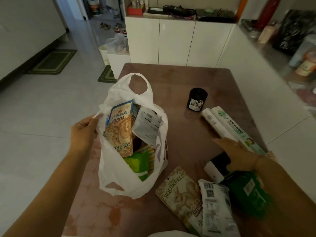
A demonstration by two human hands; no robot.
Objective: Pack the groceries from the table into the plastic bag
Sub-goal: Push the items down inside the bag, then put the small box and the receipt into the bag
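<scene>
White thin plastic bag (109,168), stood at nine o'clock on the pinkish tabletop (171,79), part-filled, rim pinched open by the left hand (83,132). At three o'clock, right hand (236,151) laid flat, fingers straight and unclosed, on the long white-and-green cardboard boxes (227,124). Seemingly mid-packing, fetching the next item. Called next for closing round a box and feeding it end-first into the mouth.
</scene>
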